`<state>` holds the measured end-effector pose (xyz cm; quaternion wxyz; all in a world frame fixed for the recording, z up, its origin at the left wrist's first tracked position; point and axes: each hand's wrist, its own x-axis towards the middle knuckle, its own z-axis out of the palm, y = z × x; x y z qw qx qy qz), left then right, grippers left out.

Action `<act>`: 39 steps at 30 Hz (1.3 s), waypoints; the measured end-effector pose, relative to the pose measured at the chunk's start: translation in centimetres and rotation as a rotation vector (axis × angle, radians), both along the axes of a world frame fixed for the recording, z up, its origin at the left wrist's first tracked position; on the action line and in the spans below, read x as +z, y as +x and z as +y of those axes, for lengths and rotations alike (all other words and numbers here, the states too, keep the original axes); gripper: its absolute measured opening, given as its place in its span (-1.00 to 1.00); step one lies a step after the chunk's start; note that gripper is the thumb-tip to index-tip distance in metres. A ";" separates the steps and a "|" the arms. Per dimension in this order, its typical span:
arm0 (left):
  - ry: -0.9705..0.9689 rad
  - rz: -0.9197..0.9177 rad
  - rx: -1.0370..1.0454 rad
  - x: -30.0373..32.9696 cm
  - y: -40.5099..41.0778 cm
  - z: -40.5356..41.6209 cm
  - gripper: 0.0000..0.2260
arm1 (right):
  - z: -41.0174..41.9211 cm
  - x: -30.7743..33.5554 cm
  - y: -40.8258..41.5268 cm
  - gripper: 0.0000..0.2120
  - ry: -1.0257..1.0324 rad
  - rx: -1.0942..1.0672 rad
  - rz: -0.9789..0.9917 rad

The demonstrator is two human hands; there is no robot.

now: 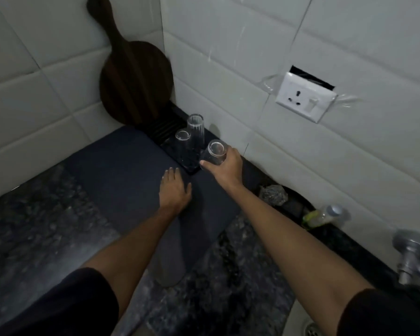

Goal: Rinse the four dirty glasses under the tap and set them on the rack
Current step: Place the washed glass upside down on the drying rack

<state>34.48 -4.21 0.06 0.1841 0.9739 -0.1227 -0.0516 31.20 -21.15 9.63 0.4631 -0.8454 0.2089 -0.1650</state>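
head view:
right hand point(224, 164): fingers wrapped round a glass point(213, 152), held upside down at the rack's point(180, 154) near end
left hand point(174, 187): flat, fingers straight, pressing on the mat point(121, 170), holds nothing
rack: two glasses inverted on it, tall glass point(196, 129) behind short glass point(182, 141), side by side
tap point(412, 258): far right, well apart
board point(134, 78): leans in wall corner

2 upturned glasses point(190, 134) stood on the rack point(180, 151), with the cutting board point(134, 78) behind and the tiled wall point(252, 112) at its right; the dark mat point(121, 170) on its left lay bare.
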 end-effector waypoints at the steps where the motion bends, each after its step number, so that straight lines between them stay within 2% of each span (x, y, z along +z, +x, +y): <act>1: 0.025 0.007 -0.007 -0.6 1.0 0.1 -0.34 | -0.1 -0.4 1.2 -0.49 -0.009 -0.004 0.004; 5: 0.119 0.049 -0.049 -3.0 3.2 0.3 -0.34 | -0.7 -2.4 5.3 -0.46 -0.023 -0.044 0.036; 7: 0.164 0.014 -0.063 -4.3 3.4 0.5 -0.34 | -1.1 -3.3 7.0 -0.47 -0.023 -0.058 0.059; 15: 0.190 -0.025 -0.098 -4.5 3.4 0.4 -0.36 | -2.2 -5.3 10.6 -0.50 0.008 -0.084 0.096; 26: 0.164 -0.016 -0.097 -4.3 3.4 0.4 -0.35 | -1.9 -6.2 11.2 -0.56 -0.035 -0.052 0.088; 39: 0.167 0.003 -0.101 -4.4 3.5 0.5 -0.35 | -1.1 -7.4 11.2 -0.45 -0.075 -0.071 0.126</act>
